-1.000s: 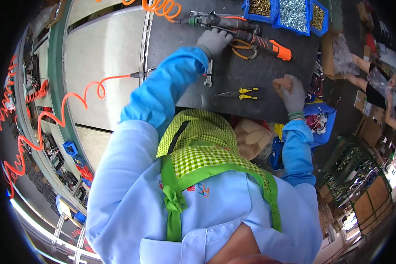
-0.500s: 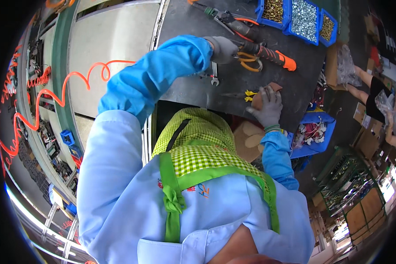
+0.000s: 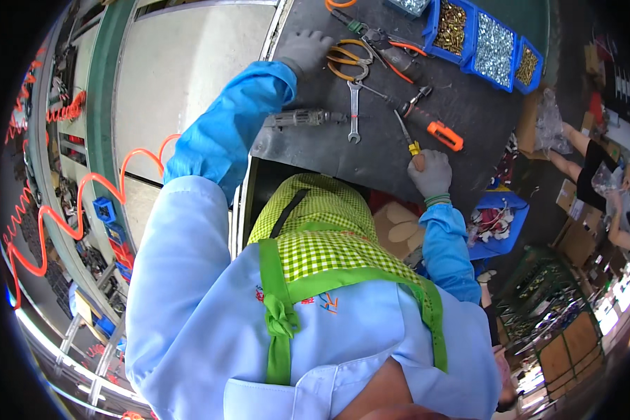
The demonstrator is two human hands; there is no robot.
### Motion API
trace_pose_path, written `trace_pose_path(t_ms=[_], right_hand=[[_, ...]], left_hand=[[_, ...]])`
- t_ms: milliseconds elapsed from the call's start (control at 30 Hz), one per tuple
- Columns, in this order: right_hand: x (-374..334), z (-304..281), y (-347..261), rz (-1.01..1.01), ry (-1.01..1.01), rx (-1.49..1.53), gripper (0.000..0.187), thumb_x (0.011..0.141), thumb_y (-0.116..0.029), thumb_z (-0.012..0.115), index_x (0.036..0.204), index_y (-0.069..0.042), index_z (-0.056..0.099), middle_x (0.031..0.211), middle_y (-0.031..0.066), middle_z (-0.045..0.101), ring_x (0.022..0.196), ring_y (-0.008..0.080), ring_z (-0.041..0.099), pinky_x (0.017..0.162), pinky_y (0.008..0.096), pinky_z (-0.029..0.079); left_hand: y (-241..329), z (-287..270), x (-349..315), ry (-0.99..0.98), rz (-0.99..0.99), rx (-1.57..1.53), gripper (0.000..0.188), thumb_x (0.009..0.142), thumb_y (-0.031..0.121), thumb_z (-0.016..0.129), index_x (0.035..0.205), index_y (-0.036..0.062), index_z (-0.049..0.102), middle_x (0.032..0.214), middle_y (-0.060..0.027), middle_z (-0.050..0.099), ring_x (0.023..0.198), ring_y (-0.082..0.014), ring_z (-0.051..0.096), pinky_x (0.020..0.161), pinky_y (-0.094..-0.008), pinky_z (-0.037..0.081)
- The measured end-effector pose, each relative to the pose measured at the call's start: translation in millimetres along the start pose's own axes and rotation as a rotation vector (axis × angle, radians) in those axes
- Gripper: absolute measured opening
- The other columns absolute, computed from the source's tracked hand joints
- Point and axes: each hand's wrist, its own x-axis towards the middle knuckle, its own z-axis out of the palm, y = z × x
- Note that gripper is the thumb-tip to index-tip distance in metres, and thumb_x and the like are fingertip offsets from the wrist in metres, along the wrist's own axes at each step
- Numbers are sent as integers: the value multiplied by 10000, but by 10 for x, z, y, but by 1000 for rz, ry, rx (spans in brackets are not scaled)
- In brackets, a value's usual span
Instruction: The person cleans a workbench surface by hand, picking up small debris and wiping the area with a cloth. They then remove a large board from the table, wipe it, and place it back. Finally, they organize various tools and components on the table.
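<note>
Both gloved hands: right hand [image 3: 430, 173] fingers curled around yellow-handled pliers [image 3: 406, 136]; left hand [image 3: 305, 50] flat.

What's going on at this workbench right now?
A person in a light blue coat and green checked apron stands at a dark workbench. The gloved right hand grips a small yellow-handled tool near the bench's front edge. The gloved left hand rests flat on the bench, beside orange-handled pliers. Between the hands lie a silver open-ended spanner and a grey cylindrical power tool. Blue bins of small metal fasteners sit at the far edge.
</note>
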Motion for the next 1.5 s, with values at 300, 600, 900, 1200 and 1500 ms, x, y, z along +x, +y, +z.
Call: trace_pose_path(t_ms=[300, 600, 900, 1200, 1500], right_hand=[[494, -609, -64, 22, 98, 287, 279, 727, -271, 688, 860, -42, 598, 842, 166, 589, 836, 356, 570, 757, 451, 453], [1861, -827, -335, -75, 372, 46, 455, 783, -485, 651, 1050, -118, 616, 1007, 137, 612, 956, 335, 562, 826, 449, 455], [-78, -118, -37, 205, 415, 465, 429, 793, -275, 698, 1109, -21, 558, 1072, 187, 563, 1027, 342, 549, 900, 422, 425], [706, 365, -410, -127, 255, -39, 561, 727, -236, 700, 1245, -144, 503, 1309, 60, 465, 1187, 309, 439, 1000, 450, 351], [-2707, 423, 1822, 952, -277, -290, 368, 899, -229, 488, 1198, -21, 539, 1200, 200, 555, 1121, 353, 508, 992, 432, 379]], left_hand=[[692, 165, -208, 1, 691, -69, 355, 813, 197, 545, 1163, 255, 563, 1277, -18, 478, 1304, -250, 335, 1021, -520, 286], [921, -108, -29, -61, 490, 73, 241, 836, 206, 533, 1059, 235, 618, 1085, -24, 553, 1176, -238, 441, 977, -496, 320], [1200, -310, 450, -7, 390, -9, 249, 830, 203, 529, 1047, 193, 652, 1050, -78, 599, 1120, -274, 491, 945, -512, 362], [1280, -192, 468, -14, 343, 111, 255, 866, 245, 494, 1067, 233, 649, 1086, -51, 578, 1111, -256, 500, 892, -433, 408], [1152, -53, 31, 174, 506, 55, 365, 799, 322, 609, 1139, 189, 602, 1195, -50, 510, 1167, -264, 445, 932, -492, 370]])
